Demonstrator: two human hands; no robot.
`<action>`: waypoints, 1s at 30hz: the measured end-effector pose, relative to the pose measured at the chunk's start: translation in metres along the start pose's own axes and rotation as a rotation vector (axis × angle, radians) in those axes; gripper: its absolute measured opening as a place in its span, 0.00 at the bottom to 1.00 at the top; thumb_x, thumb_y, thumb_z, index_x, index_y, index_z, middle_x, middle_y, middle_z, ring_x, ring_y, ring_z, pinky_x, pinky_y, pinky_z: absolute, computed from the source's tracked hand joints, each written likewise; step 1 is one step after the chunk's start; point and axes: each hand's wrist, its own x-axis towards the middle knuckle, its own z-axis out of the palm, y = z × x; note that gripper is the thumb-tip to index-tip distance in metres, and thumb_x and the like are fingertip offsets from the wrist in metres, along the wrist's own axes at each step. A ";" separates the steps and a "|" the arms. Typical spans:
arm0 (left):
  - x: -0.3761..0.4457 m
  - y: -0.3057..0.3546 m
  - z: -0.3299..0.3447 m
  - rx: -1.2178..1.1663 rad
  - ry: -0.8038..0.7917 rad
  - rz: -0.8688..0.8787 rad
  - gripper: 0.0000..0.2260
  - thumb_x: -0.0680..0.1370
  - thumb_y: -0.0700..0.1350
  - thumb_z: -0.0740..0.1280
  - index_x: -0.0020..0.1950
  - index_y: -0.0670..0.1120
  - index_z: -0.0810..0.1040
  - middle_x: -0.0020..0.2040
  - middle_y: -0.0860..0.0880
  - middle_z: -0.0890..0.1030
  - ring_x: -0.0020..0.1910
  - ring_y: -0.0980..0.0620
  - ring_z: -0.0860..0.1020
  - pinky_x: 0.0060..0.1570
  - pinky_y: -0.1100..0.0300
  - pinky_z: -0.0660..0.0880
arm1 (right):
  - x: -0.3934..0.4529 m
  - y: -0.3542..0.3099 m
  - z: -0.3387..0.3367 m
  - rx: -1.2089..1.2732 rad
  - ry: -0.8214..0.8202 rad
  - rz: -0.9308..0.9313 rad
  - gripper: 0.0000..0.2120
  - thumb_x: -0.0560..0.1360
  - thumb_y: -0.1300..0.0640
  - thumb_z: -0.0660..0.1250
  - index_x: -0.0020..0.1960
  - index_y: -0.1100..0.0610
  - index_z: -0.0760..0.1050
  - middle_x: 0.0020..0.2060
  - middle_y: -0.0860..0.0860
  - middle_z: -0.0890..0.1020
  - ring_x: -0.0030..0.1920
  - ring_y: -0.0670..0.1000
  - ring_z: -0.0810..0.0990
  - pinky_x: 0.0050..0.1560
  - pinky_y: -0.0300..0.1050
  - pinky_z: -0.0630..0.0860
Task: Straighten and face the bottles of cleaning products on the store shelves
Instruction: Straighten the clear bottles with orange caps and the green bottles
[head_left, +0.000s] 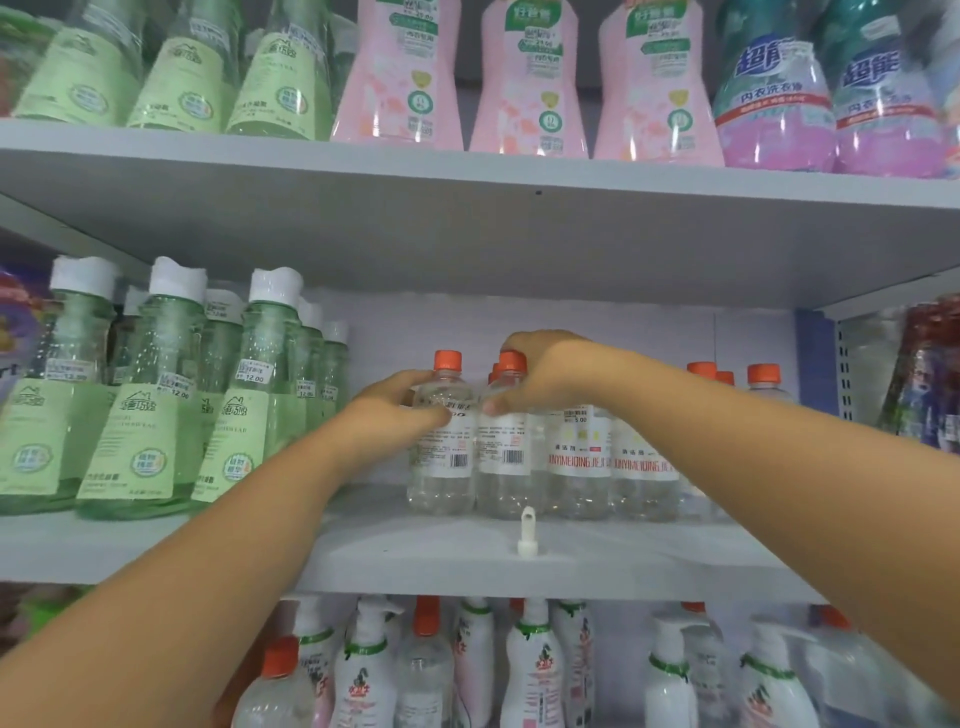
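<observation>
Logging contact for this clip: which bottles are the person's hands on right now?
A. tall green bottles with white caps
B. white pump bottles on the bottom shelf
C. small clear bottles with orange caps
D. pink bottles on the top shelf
C: the left hand and right hand each grip a small clear orange-capped bottle on the grey middle shelf.

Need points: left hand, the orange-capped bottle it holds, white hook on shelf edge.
left hand (397, 408), head view, back of the hand
orange-capped bottle (442, 467), head view, label
white hook (526, 530), head view, its shaft
</observation>
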 end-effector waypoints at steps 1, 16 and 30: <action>-0.001 -0.001 0.000 -0.002 0.010 0.001 0.23 0.76 0.50 0.74 0.70 0.61 0.74 0.55 0.59 0.79 0.50 0.60 0.81 0.45 0.64 0.77 | 0.003 -0.001 -0.001 -0.024 -0.015 0.004 0.36 0.68 0.29 0.73 0.69 0.46 0.69 0.60 0.46 0.77 0.57 0.54 0.76 0.54 0.51 0.75; -0.014 0.000 -0.004 0.122 -0.111 -0.158 0.37 0.71 0.53 0.81 0.74 0.53 0.66 0.54 0.52 0.81 0.51 0.53 0.83 0.48 0.57 0.83 | 0.012 0.013 -0.017 0.156 -0.005 -0.025 0.12 0.82 0.44 0.66 0.58 0.47 0.83 0.55 0.48 0.85 0.52 0.54 0.86 0.37 0.40 0.79; -0.015 -0.009 -0.005 0.098 -0.275 -0.277 0.33 0.71 0.43 0.81 0.71 0.52 0.70 0.57 0.51 0.84 0.55 0.52 0.84 0.53 0.54 0.84 | 0.016 0.024 -0.013 0.305 -0.010 -0.054 0.13 0.80 0.43 0.68 0.62 0.44 0.82 0.50 0.44 0.84 0.46 0.49 0.85 0.37 0.39 0.75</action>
